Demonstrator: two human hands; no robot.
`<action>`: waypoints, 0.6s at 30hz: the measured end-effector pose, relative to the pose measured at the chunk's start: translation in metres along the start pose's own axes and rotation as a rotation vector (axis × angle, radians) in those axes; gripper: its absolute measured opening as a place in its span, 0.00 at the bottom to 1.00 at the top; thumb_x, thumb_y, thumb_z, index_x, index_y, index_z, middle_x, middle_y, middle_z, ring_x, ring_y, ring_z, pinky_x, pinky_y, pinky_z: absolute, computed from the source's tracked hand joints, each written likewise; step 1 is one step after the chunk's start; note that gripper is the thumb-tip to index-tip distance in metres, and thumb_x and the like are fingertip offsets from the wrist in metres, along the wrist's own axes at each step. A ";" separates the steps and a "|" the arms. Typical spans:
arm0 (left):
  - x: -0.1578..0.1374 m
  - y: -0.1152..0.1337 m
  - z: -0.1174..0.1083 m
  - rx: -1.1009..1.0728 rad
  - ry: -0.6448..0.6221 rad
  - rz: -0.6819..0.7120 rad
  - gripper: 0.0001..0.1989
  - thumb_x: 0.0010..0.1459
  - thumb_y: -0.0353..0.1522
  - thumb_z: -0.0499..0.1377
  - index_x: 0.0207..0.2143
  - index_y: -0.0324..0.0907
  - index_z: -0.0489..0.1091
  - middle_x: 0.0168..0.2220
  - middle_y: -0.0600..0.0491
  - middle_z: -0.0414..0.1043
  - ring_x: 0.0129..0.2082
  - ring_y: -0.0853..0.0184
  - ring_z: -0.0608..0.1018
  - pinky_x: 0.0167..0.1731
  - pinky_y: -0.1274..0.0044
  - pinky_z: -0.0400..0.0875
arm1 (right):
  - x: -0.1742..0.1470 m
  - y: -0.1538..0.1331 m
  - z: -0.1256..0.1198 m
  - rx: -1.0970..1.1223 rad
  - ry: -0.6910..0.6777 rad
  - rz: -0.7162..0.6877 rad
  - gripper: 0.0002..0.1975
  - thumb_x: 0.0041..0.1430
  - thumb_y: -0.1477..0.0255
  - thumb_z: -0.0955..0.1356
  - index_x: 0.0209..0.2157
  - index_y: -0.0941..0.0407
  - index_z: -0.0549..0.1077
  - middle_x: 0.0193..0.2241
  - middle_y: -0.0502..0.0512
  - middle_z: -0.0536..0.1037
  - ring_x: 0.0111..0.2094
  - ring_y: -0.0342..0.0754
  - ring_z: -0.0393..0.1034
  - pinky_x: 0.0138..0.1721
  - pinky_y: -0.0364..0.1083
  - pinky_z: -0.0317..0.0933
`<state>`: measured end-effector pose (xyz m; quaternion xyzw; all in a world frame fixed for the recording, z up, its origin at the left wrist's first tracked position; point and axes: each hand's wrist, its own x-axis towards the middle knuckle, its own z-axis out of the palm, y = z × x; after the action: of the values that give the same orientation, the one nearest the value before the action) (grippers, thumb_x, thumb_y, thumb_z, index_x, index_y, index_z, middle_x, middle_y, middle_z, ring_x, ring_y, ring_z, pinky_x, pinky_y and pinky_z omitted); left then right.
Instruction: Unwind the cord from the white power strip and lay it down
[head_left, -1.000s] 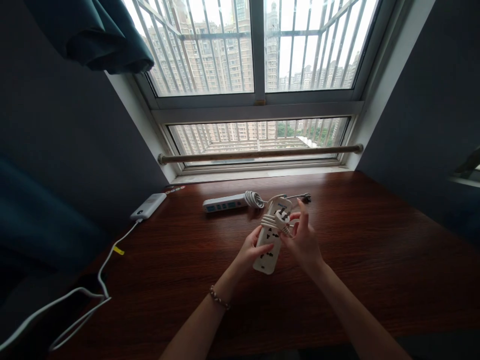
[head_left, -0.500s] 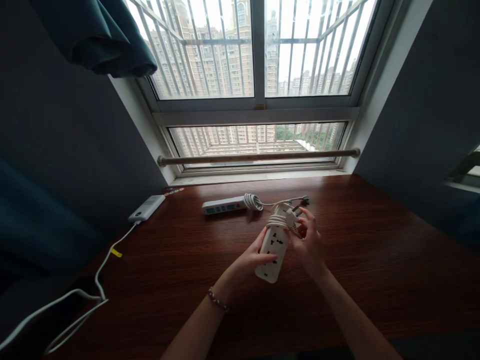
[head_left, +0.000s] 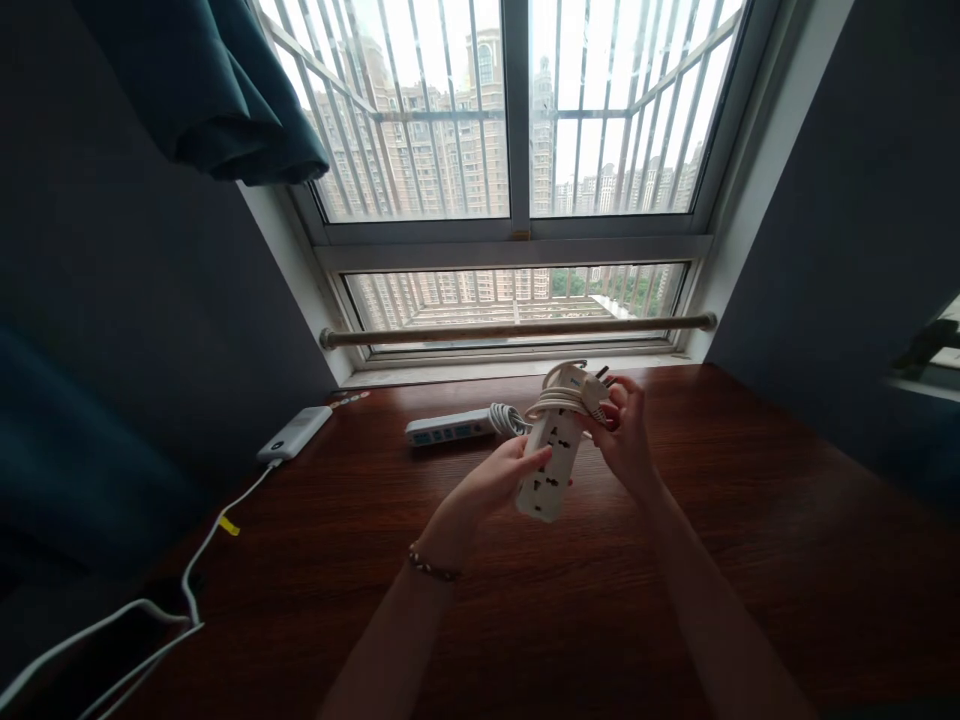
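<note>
A white power strip point(head_left: 551, 465) is held up above the table, tilted, its sockets facing me. Its cord point(head_left: 559, 400) is wound in several turns around the far end. My left hand point(head_left: 504, 475) grips the strip's body from the left, thumb across the face. At the far end, my right hand point(head_left: 626, 430) has its fingers closed on the cord's plug point(head_left: 595, 388), whose metal prongs point up and right. Behind them lies a second power strip point(head_left: 450, 428) with teal sockets and a coiled cord point(head_left: 507, 419); its right end is hidden by the held strip.
The dark red wooden table point(head_left: 337, 540) reaches to the window sill. At left sits a white device point(head_left: 295, 434) with a white cable point(head_left: 196, 560) bearing a yellow tag point(head_left: 229, 526). A rail point(head_left: 517, 330) crosses the window; a blue curtain point(head_left: 225, 90) hangs upper left.
Both hands have raised the held power strip slightly, away from me. The plug has swung to the right with the right hand, and the view has tilted up a little.
</note>
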<state>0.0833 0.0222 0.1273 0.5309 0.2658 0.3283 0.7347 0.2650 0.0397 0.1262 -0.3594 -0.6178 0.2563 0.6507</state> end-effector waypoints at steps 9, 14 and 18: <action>0.012 0.043 -0.021 -0.147 -0.079 0.140 0.34 0.52 0.52 0.52 0.49 0.32 0.64 0.42 0.38 0.70 0.42 0.54 0.73 0.43 0.66 0.64 | 0.033 -0.036 0.028 0.181 -0.152 -0.079 0.28 0.50 0.72 0.68 0.49 0.46 0.51 0.36 0.48 0.63 0.28 0.40 0.64 0.20 0.36 0.60; 0.022 0.032 -0.030 -0.201 -0.024 0.128 0.37 0.51 0.55 0.48 0.48 0.33 0.65 0.38 0.38 0.72 0.40 0.53 0.74 0.39 0.66 0.66 | 0.032 -0.030 0.035 0.025 -0.212 -0.106 0.31 0.48 0.73 0.69 0.52 0.46 0.54 0.38 0.49 0.65 0.27 0.39 0.63 0.23 0.37 0.61; 0.021 0.032 -0.035 -0.123 0.088 0.155 0.34 0.52 0.53 0.50 0.47 0.32 0.65 0.38 0.38 0.72 0.35 0.55 0.76 0.36 0.67 0.67 | 0.034 -0.019 0.037 -0.001 -0.247 -0.070 0.31 0.49 0.73 0.68 0.53 0.47 0.53 0.40 0.51 0.65 0.29 0.41 0.65 0.24 0.38 0.61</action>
<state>0.0644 0.0672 0.1467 0.4886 0.2354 0.4230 0.7259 0.2304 0.0606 0.1615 -0.3037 -0.7056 0.2753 0.5780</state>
